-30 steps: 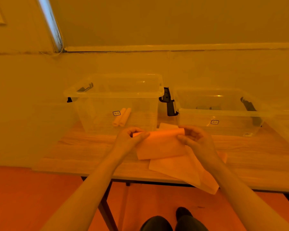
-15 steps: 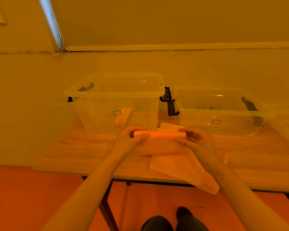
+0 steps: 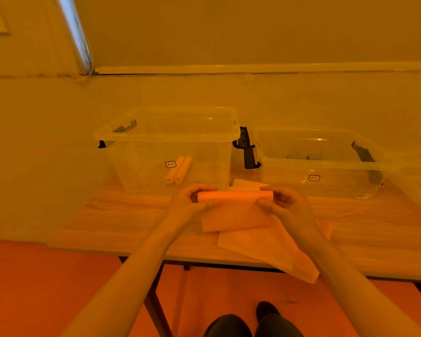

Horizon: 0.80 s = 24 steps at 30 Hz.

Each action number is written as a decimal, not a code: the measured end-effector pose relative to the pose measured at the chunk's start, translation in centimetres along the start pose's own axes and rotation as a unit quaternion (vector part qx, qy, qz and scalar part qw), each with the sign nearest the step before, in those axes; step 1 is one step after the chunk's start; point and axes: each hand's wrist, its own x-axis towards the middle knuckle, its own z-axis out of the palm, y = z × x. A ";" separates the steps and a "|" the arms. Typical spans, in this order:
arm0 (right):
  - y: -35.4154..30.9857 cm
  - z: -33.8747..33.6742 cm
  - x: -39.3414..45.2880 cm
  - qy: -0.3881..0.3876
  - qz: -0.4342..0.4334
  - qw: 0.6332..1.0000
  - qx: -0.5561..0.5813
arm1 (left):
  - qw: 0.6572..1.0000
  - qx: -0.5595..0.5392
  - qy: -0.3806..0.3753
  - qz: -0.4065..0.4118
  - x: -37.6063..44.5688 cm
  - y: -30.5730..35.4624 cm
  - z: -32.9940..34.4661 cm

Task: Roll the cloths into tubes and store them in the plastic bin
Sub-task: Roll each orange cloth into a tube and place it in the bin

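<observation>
Head camera looks down on my two hands meeting over the wooden table (image 3: 122,215), each one curled round an end of the orange cloth (image 3: 235,207) I am rolling. My left hand (image 3: 187,205) pinches the left end of the roll between thumb and bent fingers; my right hand (image 3: 286,205) does the same at the right end, thumb on the near side and fingers wrapped over the top. The rolled part lies level between my hands, and the loose part hangs from it down onto the table. Under it lie more flat cloths (image 3: 265,246), one corner drooping over the table's near edge. Just behind the roll stands the clear plastic bin (image 3: 136,135), with two finished rolled tubes (image 3: 178,170) lying side by side on its floor, touching each other. A second clear bin (image 3: 326,164) stands to the right of it, close beside; something dark sits in it, though the orange light leaves it too dim to name. My dark shoes (image 3: 253,322) show on the floor below.
</observation>
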 end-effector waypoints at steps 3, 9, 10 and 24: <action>0.2 0.0 0.0 -0.003 0.011 1.000 0.013 | 1.000 -0.003 -0.008 0.003 -0.1 0.0 -0.1; -0.1 0.2 -0.2 -0.020 0.022 0.999 0.030 | 1.000 0.008 0.020 -0.010 -0.1 0.2 0.0; -0.1 0.2 -0.2 -0.021 0.024 0.999 0.026 | 1.000 0.006 0.019 -0.011 -0.1 0.2 0.0; 0.2 0.4 0.0 -0.020 0.013 1.000 0.010 | 1.000 0.009 0.005 -0.013 -0.2 0.0 -0.2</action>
